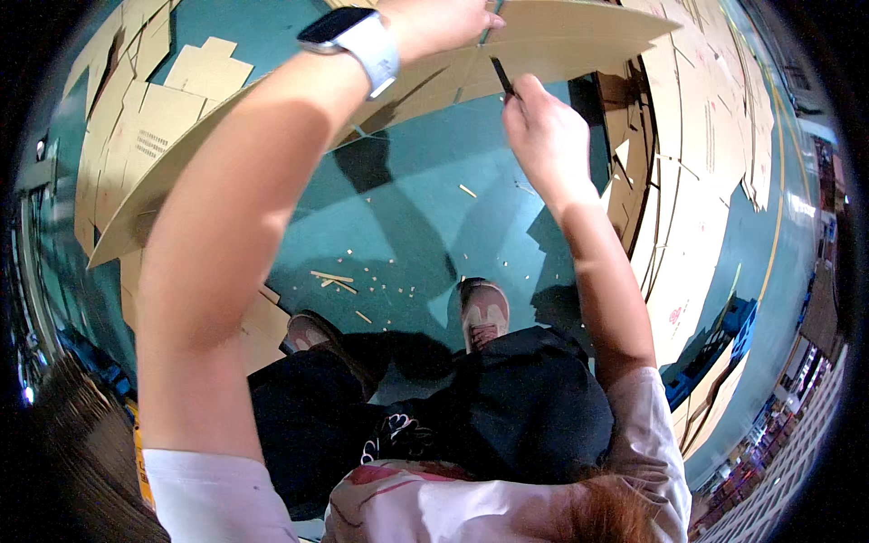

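A large flat cardboard sheet stretches across the far side in front of me, its left end reaching down beside my left forearm. My left hand is at the sheet's far part, fingers closed on it near a narrow slot; the top of the picture cuts off part of the hand. In my right hand, closed in a fist, is a slim black cutter, its tip pointing up toward the sheet and close to it. Whether the tip touches the cardboard, I cannot tell.
Flat cardboard pieces lie in stacks on the right and left. Small cardboard scraps are scattered on the green floor before my shoes. A blue crate stands at the right.
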